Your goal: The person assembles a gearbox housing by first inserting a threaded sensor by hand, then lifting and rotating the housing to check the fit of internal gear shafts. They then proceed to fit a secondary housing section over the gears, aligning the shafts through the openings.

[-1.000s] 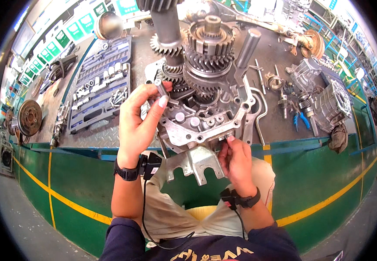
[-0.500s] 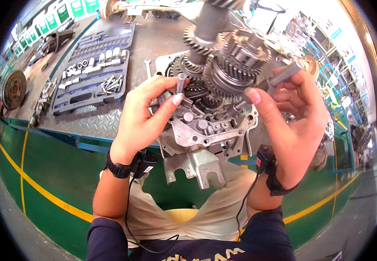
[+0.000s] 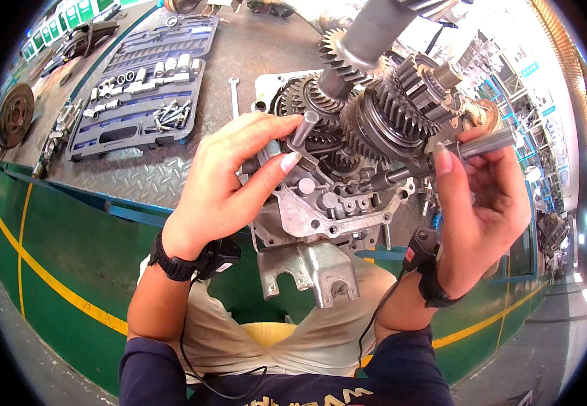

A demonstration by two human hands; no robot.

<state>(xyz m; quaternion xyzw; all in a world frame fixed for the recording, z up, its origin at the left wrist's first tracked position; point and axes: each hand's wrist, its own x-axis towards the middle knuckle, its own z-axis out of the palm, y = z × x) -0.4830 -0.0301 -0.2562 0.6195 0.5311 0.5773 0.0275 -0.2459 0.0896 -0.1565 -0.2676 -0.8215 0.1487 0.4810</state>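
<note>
A gearbox housing sits in front of me, with several gears showing in it. Its tall gear shaft and a second gear cluster lean to the right. Between thumb and forefinger, my left hand grips a short upright metal rod at the housing's left side. My right hand is closed around a thicker metal rod, right of the gear cluster. That rod lies nearly level, and its link to the parts behind my thumb is partly hidden. A metal bracket with cut-outs juts toward me.
A blue socket case lies open on the metal table at left, holding sockets and bits. Beside the housing lies a wrench. A rusty disc stands far left. Behind, at right, are blue racks with parts.
The gear shaft and gear cluster have tipped further right. My right hand has moved right and slightly down with its rod, now more level. My left hand keeps its grip on the short rod.
</note>
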